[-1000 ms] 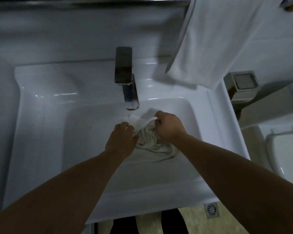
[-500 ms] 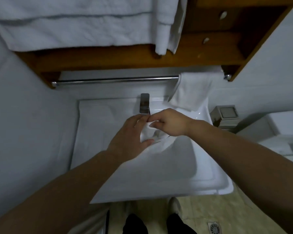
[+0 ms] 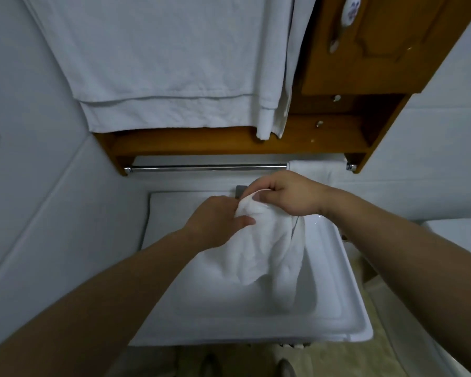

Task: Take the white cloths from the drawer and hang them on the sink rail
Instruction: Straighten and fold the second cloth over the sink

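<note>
Lifted since a second ago: cloth is now up out of the sink.
I see both hands pinching its top edge, left and right, below the rail.

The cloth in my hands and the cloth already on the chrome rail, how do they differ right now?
The held cloth is bunched and crumpled; the cloth on the rail lies flat and smooth. The held cloth dangles over the sink, gripped by the left hand and right hand; the cloth on the rail is draped over the rail at its right end, untouched. Both are white.
</note>
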